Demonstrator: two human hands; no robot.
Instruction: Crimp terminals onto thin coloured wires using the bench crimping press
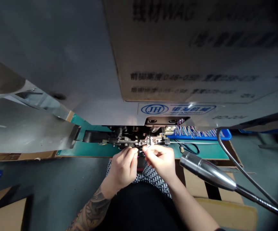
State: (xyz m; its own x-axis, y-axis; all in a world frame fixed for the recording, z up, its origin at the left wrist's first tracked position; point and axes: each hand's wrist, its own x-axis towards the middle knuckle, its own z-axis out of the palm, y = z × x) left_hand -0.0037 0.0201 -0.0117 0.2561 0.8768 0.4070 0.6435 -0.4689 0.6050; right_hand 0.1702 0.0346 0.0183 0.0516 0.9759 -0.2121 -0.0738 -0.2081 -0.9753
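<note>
My left hand (125,165) is closed in a pinch just in front of the crimping machine's tooling (149,141). Beside it, my right hand (162,159) also pinches, its fingertips almost touching the metal parts. Small thin bits, some pinkish, show at the fingertips of both hands and look like the ends of thin wires (144,155). They are too small to see in full, and my fingers cover most of them. The two sets of fingertips are a small gap apart.
The large grey machine housing (90,80) hangs over the work area. A blue tray (227,134) of thin coloured wires lies behind on the green tabletop (93,152). A metal gooseneck lamp (208,171) reaches in at right. A curved metal guard (32,128) stands left; cardboard (6,208) lies below.
</note>
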